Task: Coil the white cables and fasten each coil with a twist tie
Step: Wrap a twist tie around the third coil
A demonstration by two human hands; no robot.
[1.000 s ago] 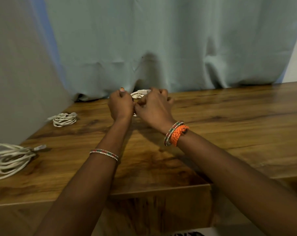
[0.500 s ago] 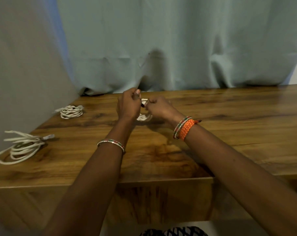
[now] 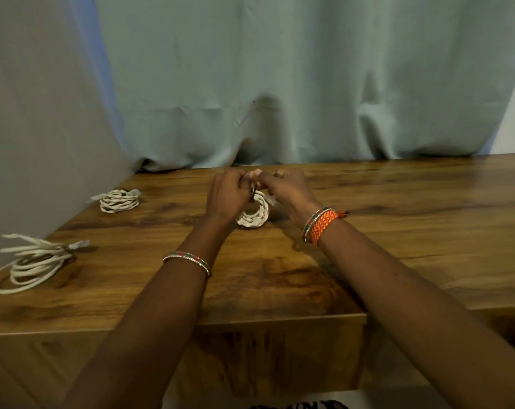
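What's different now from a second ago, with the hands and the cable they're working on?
Both hands, left and right, brought the coil down from in front of the curtain; its lower edge now seems to rest on the table. Their fingers still pinch its top, where a dark tie shows. The two other coils, far and near, stayed put.

A single head-worn view looks forward and down across the bench, fingers near mid-frame, curtain beyond them.
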